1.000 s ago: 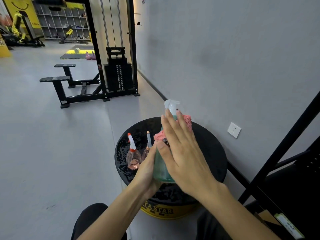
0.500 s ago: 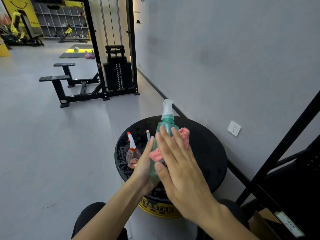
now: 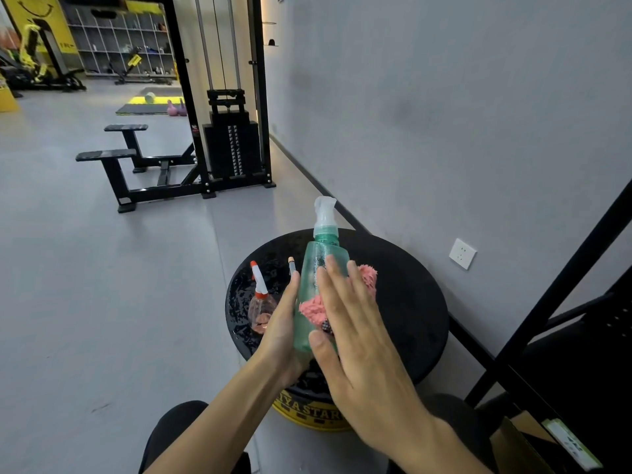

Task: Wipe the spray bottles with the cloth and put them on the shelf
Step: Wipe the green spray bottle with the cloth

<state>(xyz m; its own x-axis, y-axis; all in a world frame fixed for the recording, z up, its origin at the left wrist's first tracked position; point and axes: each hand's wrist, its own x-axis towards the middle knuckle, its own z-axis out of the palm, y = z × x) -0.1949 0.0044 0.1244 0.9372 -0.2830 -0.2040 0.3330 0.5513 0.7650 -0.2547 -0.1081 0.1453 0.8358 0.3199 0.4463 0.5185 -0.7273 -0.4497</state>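
so your left hand (image 3: 282, 333) is gripping the green spray bottle (image 3: 321, 265), and your right hand (image 3: 362, 340) is pressing the pink cloth (image 3: 313, 307) on it, fingers flat.

Soft, even indoor light; wide-angle bend at edges.
Speckled glare marks the glossy black round stool top (image 3: 239, 293); the translucent green plastic spray bottle (image 3: 318, 263) looks sharp.

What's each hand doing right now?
Left hand: grips the green spray bottle.
Right hand: open, flat fingers pressing the pink cloth against the bottle.
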